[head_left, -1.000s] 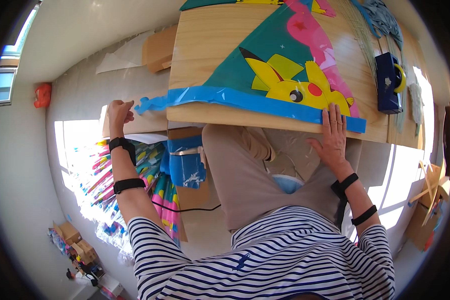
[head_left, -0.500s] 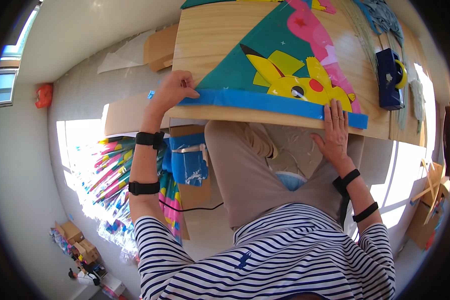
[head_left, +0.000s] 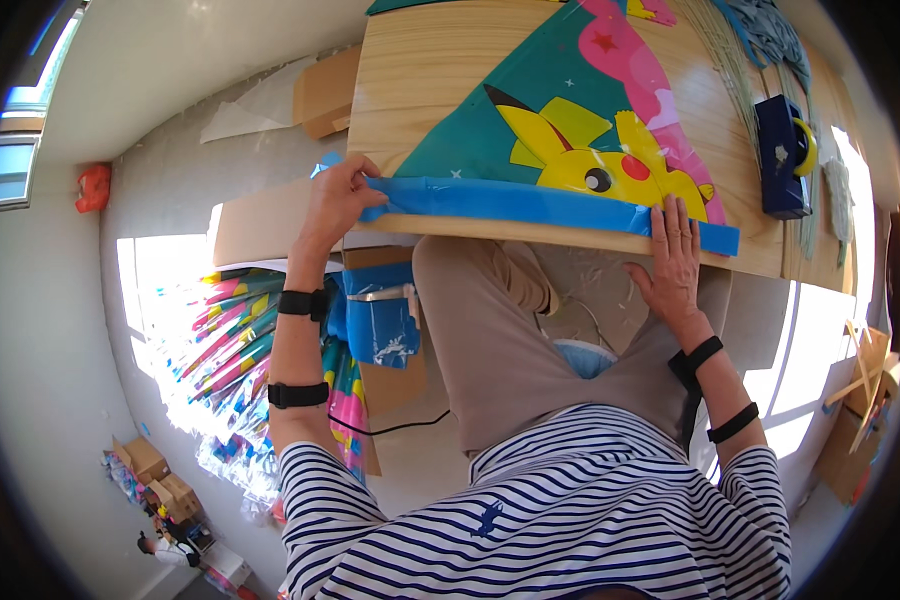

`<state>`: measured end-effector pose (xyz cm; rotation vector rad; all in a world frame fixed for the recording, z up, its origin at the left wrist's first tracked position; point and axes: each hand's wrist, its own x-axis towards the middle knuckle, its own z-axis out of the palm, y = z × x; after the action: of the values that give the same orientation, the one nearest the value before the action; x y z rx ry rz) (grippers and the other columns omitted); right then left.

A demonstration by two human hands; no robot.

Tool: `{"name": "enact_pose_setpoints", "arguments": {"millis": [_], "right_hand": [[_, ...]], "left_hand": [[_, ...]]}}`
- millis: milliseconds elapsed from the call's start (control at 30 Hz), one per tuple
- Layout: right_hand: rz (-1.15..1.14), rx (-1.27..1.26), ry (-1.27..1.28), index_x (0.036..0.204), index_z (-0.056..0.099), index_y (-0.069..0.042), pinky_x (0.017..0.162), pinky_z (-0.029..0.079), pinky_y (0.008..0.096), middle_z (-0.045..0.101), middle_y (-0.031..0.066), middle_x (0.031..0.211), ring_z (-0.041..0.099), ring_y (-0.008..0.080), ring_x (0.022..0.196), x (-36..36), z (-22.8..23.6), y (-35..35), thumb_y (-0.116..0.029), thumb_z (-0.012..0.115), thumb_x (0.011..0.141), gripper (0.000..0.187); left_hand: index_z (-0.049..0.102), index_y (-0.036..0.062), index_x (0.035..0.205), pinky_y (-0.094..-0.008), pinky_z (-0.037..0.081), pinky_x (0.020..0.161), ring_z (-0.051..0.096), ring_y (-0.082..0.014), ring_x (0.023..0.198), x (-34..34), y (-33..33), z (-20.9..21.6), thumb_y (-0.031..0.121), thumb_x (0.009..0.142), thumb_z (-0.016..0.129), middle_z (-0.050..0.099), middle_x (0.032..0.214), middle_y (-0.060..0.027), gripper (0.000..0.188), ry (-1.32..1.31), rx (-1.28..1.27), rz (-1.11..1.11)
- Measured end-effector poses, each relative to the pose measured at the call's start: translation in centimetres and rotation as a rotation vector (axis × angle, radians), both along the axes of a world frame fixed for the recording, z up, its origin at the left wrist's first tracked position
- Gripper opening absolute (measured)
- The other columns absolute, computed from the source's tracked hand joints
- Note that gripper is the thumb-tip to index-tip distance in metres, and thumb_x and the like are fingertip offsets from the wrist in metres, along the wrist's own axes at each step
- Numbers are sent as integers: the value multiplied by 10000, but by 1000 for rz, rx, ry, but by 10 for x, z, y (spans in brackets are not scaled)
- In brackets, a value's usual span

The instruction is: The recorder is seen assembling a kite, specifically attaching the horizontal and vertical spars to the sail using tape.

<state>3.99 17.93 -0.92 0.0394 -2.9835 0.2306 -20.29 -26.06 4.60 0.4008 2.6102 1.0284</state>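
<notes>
A triangular teal plastic sheet [head_left: 470, 140], printed with a yellow cartoon animal and a pink shape, lies on a wooden table [head_left: 420, 70]. A blue band [head_left: 530, 203] runs along the sheet's near edge, at the table's front. My left hand [head_left: 335, 195] pinches the left end of that blue band. My right hand [head_left: 675, 255] lies flat, fingers spread, pressing the band's right part against the table edge. Both wrists wear black straps.
A blue tape dispenser [head_left: 782, 155] with a yellow roll stands at the table's right, beside thin green sticks [head_left: 730, 60]. Folded colourful sheets [head_left: 235, 330] pile on the floor to my left, with a blue bag [head_left: 380, 315] and cardboard boxes [head_left: 145, 465] nearby.
My left hand has travelled from the far left, off the table, rightward onto the table edge, bringing the blue band's left end with it. My right hand has stayed pressed in place.
</notes>
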Motion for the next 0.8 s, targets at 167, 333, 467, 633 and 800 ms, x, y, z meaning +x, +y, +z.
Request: {"name": "enact_pose_setpoints", "arguments": {"millis": [167,333,467,633,800], "right_hand": [[-6,-8,-3,1629,268,-49,1266,157,559,232,205,1705,205,399,1583,1,0,-1,-333,820,806,1031],[-27,-31,-27,1632,277,-74,1268,159,554,230,196,1707,205,385,1585,1,0,1,-299,841,784,1043],[-42,-39,-43,1632,275,-76,1273,157,537,228,194,1708,199,382,1588,2,2,1,-278,844,778,1046],[-41,-62,-57,1634,273,-78,1274,159,528,228,194,1707,195,376,1590,1,1,2,-264,852,765,1061],[-34,-90,-21,1621,304,-68,1266,175,545,253,196,1696,222,369,1582,1,1,2,-298,863,749,1061]], "left_hand": [[692,0,980,-291,446,677,539,-126,718,-9,2,1,30,781,793,575,733,-26,225,-14,-39,-50],[677,28,926,-331,472,787,596,-158,867,-17,-4,-7,79,809,787,680,917,-60,169,49,-123,-117],[654,56,883,-333,478,818,600,-154,910,-28,-7,18,95,847,759,686,975,-50,117,166,109,-156],[627,59,847,-284,470,709,563,-108,751,-58,9,57,91,873,726,611,787,18,107,-183,26,-113],[638,12,782,-337,452,619,551,-166,652,-58,21,15,88,787,786,603,671,-83,166,-40,-302,-111]]}}
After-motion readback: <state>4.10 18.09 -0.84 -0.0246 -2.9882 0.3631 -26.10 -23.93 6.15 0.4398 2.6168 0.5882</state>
